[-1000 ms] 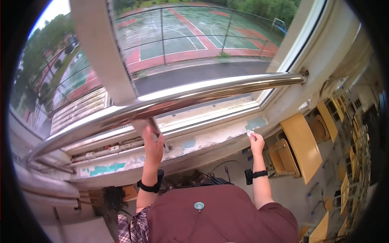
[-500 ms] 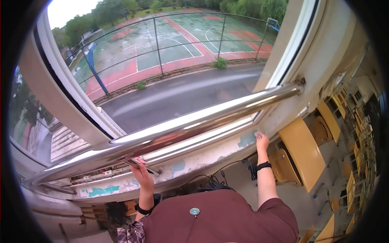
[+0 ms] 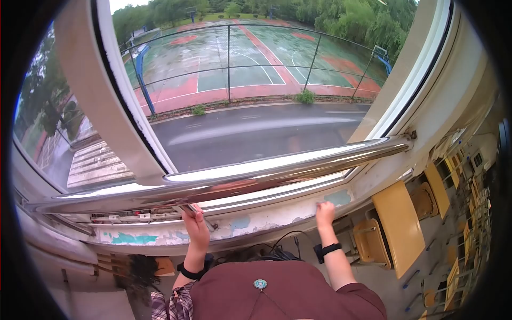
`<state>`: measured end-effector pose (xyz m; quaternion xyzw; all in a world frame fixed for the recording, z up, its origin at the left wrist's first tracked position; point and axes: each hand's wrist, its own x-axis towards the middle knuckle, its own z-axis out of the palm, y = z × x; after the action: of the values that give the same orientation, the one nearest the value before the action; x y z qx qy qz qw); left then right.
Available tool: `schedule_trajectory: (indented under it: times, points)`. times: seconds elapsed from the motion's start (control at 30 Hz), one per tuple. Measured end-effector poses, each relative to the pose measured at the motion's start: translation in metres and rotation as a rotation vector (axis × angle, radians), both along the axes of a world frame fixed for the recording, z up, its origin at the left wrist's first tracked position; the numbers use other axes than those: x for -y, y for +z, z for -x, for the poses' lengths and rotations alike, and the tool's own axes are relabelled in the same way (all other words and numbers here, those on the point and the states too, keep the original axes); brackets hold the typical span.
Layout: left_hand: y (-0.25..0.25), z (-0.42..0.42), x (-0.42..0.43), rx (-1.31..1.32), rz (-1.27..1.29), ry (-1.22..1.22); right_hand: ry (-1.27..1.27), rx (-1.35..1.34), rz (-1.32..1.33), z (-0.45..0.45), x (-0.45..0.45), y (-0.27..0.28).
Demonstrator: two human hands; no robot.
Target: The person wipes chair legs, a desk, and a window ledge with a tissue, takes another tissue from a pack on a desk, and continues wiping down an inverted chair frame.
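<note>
A thick shiny metal rail (image 3: 298, 162) crosses in front of the open window, with a thinner support bar (image 3: 207, 221) running from it to the sill. My left hand (image 3: 196, 232) is closed around this support bar just below the rail. Peeling white and blue-green paint covers the windowsill (image 3: 272, 220). Over the sill's right part is my right hand (image 3: 325, 215), its fingers pinched together near a bluish bare patch (image 3: 338, 198). What the pinch holds, if anything, is too small to make out. Both wrists carry black bands.
Right of me stand a yellow desk (image 3: 400, 226) and a wooden chair (image 3: 370, 242), with more desks beyond. Black cables (image 3: 277, 248) hang below the sill. A window frame post (image 3: 125, 112) rises at left. Outside lie a road (image 3: 256, 128) and a fenced sports court (image 3: 240, 69).
My right hand has moved left along the sill, away from its right corner. My left hand keeps its place on the support bar. The whole view has turned slightly.
</note>
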<state>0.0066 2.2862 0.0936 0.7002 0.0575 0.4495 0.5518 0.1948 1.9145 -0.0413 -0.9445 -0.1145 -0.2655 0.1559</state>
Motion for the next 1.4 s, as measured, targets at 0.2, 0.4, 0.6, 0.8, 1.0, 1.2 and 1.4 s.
schedule_trajectory:
  times: [0.2,0.4,0.6,0.8,1.0,1.2,1.4]
  points:
    - [-0.002,0.002,-0.002,-0.037,-0.097,0.019,0.255,-0.069,-0.141,0.032,-0.060,0.011]
    - [0.001,0.006,-0.006,-0.086,-0.111,-0.015,0.507,-0.170,-0.193,0.068,-0.105,0.009]
    - [-0.008,0.004,-0.012,-0.073,-0.157,-0.017,0.938,-0.235,-0.102,0.087,-0.181,0.017]
    - [-0.011,0.004,-0.013,-0.132,-0.195,0.032,1.163,-0.182,0.035,0.108,-0.244,0.020]
    - [-0.010,0.006,-0.014,-0.161,-0.239,0.028,1.120,-0.236,0.070,0.107,-0.249,0.017]
    - [-0.015,0.002,-0.013,-0.062,-0.197,0.018,1.013,-0.183,-0.075,0.078,-0.196,0.011]
    - [-0.014,0.002,-0.012,-0.059,-0.204,0.034,0.850,-0.180,-0.038,0.046,-0.127,0.024]
